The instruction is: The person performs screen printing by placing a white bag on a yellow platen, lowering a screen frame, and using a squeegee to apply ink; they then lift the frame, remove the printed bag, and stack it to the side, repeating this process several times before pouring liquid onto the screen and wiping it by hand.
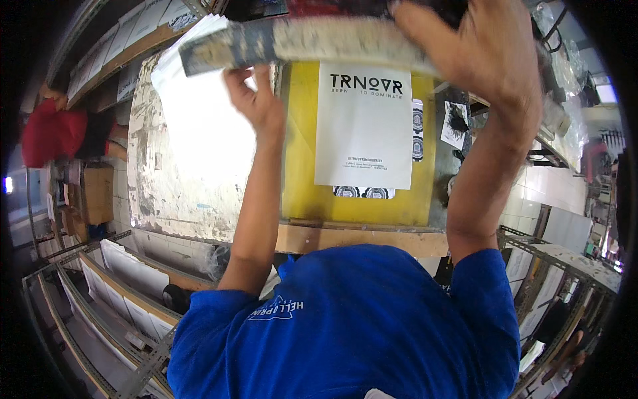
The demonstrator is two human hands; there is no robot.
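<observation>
Blue cloth covers the wearer's shirt [352,319] at the bottom of the frame. Just above it runs a wooden edge [359,241], then a yellow board [299,173] at centre. A white printed sheet [363,133] lies on the board, over black-and-white patterned pieces [417,130] that show past its right and lower sides. Left of it, a pile of white paper [206,126] rests on a stained tabletop [149,179].

Across the top centre stretches a long, worn grey and off-white bar [345,41]. The left hand [260,106] has its fingers parted at the bar's lower edge; whether they pinch anything I cannot tell. The right hand [485,60] lies over the bar's right part, thumb spread wide, other fingertips hidden. Farther off, at far left, is a person in red [53,136].
</observation>
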